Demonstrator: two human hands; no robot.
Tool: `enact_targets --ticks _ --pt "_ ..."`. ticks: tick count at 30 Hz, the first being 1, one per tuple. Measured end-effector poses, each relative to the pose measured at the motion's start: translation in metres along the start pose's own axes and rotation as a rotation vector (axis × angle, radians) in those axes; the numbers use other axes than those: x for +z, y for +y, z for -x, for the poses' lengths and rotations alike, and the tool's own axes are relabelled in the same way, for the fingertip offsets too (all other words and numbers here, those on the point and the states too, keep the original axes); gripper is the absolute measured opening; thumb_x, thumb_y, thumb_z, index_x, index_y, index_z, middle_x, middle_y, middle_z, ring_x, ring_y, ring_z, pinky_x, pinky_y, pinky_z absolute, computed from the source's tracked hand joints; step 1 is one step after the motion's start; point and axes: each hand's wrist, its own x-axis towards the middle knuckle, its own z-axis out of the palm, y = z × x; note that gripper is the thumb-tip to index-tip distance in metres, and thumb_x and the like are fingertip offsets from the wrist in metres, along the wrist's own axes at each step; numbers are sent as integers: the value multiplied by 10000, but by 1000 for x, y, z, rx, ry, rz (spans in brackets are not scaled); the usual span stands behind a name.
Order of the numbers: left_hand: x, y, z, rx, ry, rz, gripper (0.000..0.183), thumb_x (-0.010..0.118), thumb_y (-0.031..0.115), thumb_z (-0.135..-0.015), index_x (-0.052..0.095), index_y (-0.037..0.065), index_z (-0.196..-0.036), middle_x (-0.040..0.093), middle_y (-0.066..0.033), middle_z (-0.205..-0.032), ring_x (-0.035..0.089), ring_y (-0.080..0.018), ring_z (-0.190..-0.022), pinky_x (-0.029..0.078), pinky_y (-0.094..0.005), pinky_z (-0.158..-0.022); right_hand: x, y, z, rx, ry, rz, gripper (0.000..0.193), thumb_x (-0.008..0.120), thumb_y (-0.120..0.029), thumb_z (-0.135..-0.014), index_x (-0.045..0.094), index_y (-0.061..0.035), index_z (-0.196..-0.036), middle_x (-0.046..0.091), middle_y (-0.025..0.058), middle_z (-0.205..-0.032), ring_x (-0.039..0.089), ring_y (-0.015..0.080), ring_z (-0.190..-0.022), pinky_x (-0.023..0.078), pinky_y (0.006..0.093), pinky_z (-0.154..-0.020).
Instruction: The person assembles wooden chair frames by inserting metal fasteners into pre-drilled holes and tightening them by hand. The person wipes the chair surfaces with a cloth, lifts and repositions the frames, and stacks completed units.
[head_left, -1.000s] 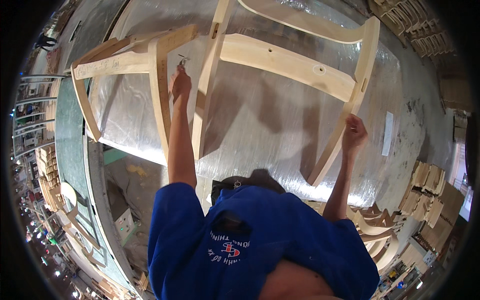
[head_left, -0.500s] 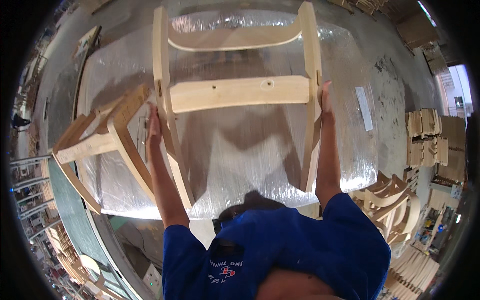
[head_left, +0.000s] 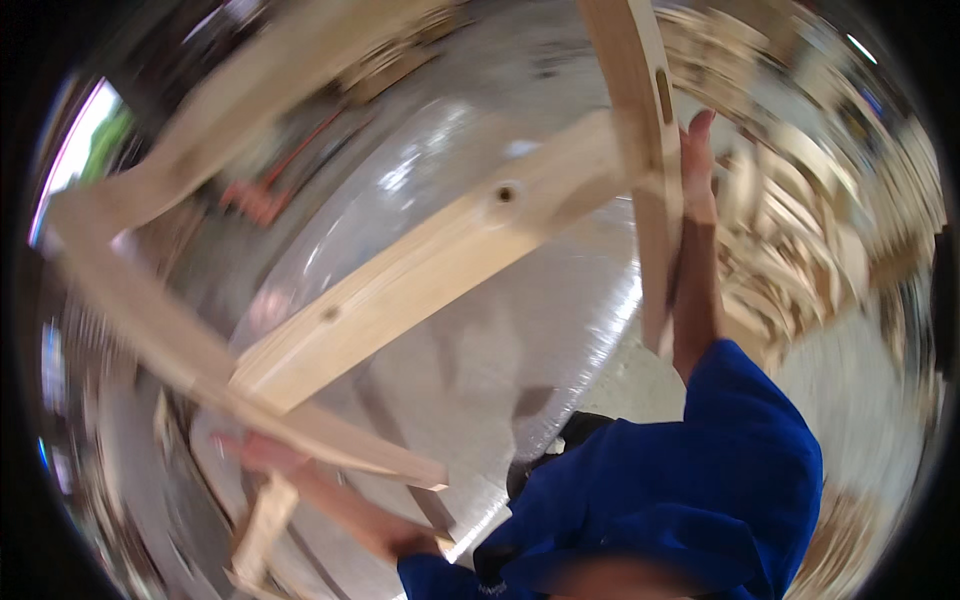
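Note:
A pale wooden chair frame (head_left: 430, 275) is held up tilted between my two hands. Its crossbar has two holes, and an oblong slot shows in the right side piece (head_left: 650, 110). My right hand (head_left: 697, 165) presses the outer side of that piece, thumb pointing up. At lower left, my left hand (head_left: 268, 455) grips the other side piece (head_left: 170, 315); motion smears its fingers. A second wooden frame (head_left: 265, 525) stands below my left hand, mostly hidden. Beneath the held frame lies the table covered in clear plastic film (head_left: 490, 335).
Many curved wooden parts (head_left: 780, 260) are piled on the right. More wooden pieces (head_left: 385, 65) lie on the floor at the far side. A red pallet jack or similar red tool (head_left: 262, 195) sits at far left. The surroundings are blurred.
The chair frame has been raised off the film-covered table and tilted, its left side now lower. My view has swung to the right, bringing the pile of curved parts closer.

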Motion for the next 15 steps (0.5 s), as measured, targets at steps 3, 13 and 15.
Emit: enact_targets --ticks 3,13,15 --pt "99 81 3 -66 -351 579 679 351 536 -922 354 0 -1339 402 -207 -1308 438 -315 -1150 354 -513 -964 -36 -148 101 -328 53 -256 949 355 -761 -808 399 34 -1323 568 110 -1124 550 191 -971 436 330 -850" --pt "125 489 251 -100 -1843 1737 743 452 609 -841 371 30 -1299 454 -161 -1196 473 -287 -1028 396 -474 -878 -22 -397 573 -1004 649 419 835 359 -703 -820 451 44 -1182 511 89 -857 500 181 -709 417 313 -657" --pt "98 547 294 -121 -2143 1814 757 472 624 -824 374 36 -1291 465 -152 -1174 480 -282 -1004 405 -467 -861 -20 -399 673 -1072 893 495 815 360 -691 -823 461 46 -1154 499 84 -804 490 179 -656 414 309 -619"
